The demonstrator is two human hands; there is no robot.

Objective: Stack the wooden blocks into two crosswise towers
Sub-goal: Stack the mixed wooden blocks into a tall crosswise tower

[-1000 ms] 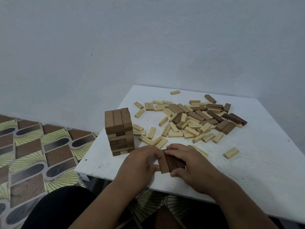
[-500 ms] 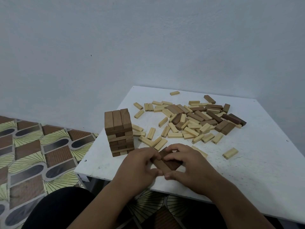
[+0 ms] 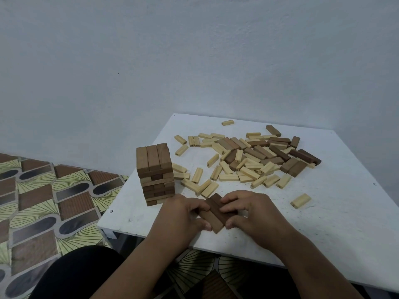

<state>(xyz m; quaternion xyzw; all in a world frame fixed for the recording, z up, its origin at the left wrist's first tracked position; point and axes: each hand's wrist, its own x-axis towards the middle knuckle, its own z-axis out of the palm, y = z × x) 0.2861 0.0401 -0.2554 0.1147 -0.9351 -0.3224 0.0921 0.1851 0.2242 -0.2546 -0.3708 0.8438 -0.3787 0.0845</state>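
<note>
Gripping a small row of dark brown blocks (image 3: 213,213) at the near edge of the white counter (image 3: 336,223), left hand (image 3: 183,214) on one side and right hand (image 3: 252,214) on the other, fingers curled round the ends and thumbs tucked against the near side. Lying flat on the counter, side by side and angled, those dark blocks, at least two showing between the hands. Standing just left of the hands, a finished-looking tower (image 3: 155,173) of crosswise layers, topped by three brown blocks laid side by side, upright and apart from both hands. Scattered beyond, toward the wall, a loose heap of blocks (image 3: 248,160), pale and dark mixed, some overlapping, some lying singly. Resting alone to the right of the hands, one pale block (image 3: 300,200); another pale one (image 3: 227,122) near the far edge. Showing below and left of the counter, a patterned floor (image 3: 43,201) in brown, green and black.
</note>
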